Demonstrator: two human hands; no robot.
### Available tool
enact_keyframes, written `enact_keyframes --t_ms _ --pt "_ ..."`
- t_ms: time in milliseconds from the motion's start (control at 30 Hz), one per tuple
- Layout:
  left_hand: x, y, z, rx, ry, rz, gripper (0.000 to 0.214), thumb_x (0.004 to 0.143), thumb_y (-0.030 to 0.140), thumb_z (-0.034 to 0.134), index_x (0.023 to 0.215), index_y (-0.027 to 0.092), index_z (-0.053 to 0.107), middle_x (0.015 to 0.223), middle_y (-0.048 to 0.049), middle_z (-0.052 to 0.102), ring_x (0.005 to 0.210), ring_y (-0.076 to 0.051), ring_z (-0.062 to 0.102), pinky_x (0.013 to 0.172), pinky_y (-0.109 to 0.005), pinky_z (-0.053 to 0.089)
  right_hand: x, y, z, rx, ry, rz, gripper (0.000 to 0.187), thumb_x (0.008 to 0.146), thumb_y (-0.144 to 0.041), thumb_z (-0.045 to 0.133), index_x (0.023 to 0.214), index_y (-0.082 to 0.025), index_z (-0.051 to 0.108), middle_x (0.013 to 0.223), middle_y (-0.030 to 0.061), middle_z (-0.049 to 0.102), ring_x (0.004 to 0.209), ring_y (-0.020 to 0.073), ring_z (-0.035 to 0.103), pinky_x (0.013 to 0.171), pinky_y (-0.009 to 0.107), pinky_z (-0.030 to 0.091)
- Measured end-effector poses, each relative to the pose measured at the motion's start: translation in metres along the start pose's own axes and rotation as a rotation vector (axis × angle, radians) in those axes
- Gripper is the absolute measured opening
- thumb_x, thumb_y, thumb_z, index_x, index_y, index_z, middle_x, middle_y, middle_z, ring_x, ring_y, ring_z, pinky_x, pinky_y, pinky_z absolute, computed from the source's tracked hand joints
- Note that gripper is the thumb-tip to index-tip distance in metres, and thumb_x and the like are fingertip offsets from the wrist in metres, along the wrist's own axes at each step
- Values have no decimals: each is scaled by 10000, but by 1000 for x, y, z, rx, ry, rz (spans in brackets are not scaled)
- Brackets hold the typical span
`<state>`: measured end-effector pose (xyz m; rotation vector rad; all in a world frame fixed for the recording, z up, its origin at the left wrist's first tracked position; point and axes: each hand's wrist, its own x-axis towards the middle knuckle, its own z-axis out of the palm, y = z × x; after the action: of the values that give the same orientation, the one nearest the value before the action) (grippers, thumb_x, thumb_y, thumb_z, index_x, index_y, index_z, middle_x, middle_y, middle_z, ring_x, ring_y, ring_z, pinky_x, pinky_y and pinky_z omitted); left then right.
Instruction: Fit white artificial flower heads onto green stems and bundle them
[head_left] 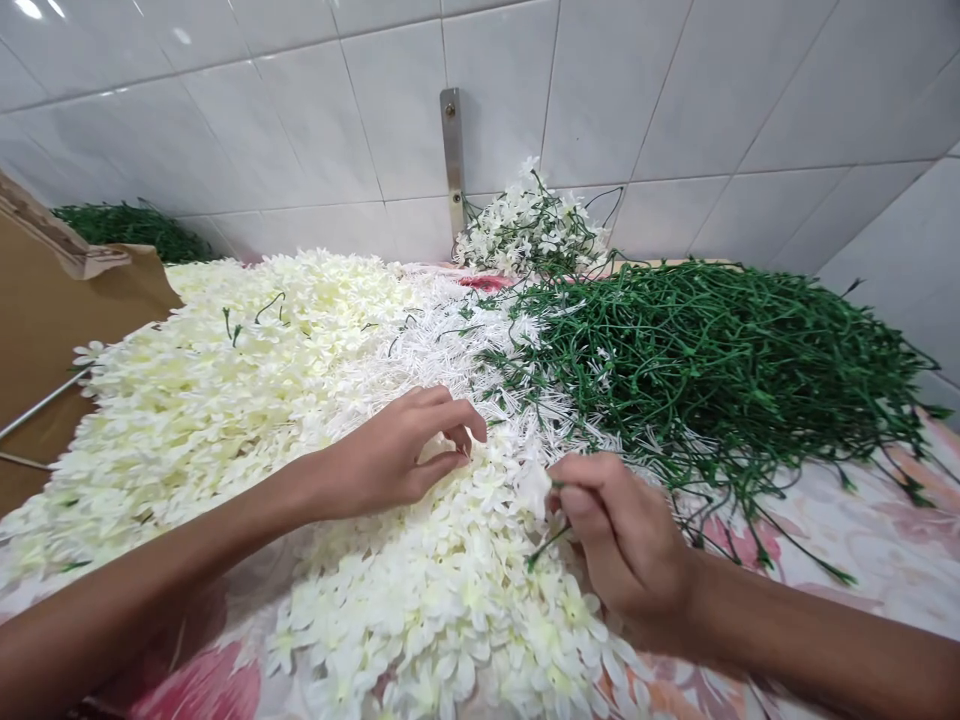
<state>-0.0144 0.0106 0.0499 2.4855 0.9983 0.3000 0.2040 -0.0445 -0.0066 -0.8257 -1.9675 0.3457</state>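
My right hand [622,530] is closed in a pinch on a green plastic stem [551,545]. A white artificial flower [534,488] sits at the stem's upper end, just left of my fingertips. To the left, my left hand [416,445] hovers over the petals with thumb and curled fingers drawn together; anything between the fingertips is too small to make out. Beneath both hands spreads a heap of loose cream-white fabric flowers [450,600]. Thin white plastic pieces [442,345] lie in a pile just beyond the hands.
A large mound of green stems [720,360] lies at the right. Finished-looking white flowers on stems [536,235] are bunched against the tiled wall [600,90], beside a metal bracket [453,150]. A cardboard box [67,330] stands at the left. Floral cloth [840,520] covers the surface.
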Motion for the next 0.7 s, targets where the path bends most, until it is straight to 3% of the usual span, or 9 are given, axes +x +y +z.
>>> enact_keyframes --t_ms 67,133,233,433,600,700 --pt "-3 2 2 49 -5 36 119 889 177 510 986 209 573 919 -35 579 880 -171 512 748 -290 406 0 -2 0 -37 -86 -243 179 837 -53 377 907 -215 403 743 32 674 470 114 509 494 253 403" --pt "-5 1 3 81 -18 70 139 896 169 495 1001 207 578 904 -44 570 863 -176 497 740 -288 386 1 -3 1 -77 -178 -355 189 801 -52 412 916 -201 414 997 114 701 538 138 574 513 281 416" --pt "-5 -1 2 86 -32 106 140 895 159 492 1003 199 572 890 -45 563 844 -173 486 734 -278 363 1 -1 3 -85 -275 -289 170 816 -56 435 941 -167 462 1055 140 686 632 158 632 543 283 437" --pt "0 -4 -2 54 -32 112 145 901 161 484 1017 202 562 890 -33 553 838 -159 479 739 -263 341 0 2 4 -26 -314 -239 215 884 -112 356 1040 -108 503 725 59 656 495 146 520 516 288 379" --pt "9 -7 -2 80 -91 122 151 905 160 472 1015 192 570 863 -38 526 812 -159 471 734 -264 333 1 0 -1 -128 -263 -270 221 949 -151 304 898 -143 519 917 91 696 613 150 598 637 309 437" --pt "11 -9 -1 89 -122 124 167 904 150 464 1022 205 568 854 -35 515 807 -157 467 731 -260 331 2 0 -2 -139 -267 -265 218 954 -152 317 874 -148 520 924 81 704 646 147 614 673 306 451"
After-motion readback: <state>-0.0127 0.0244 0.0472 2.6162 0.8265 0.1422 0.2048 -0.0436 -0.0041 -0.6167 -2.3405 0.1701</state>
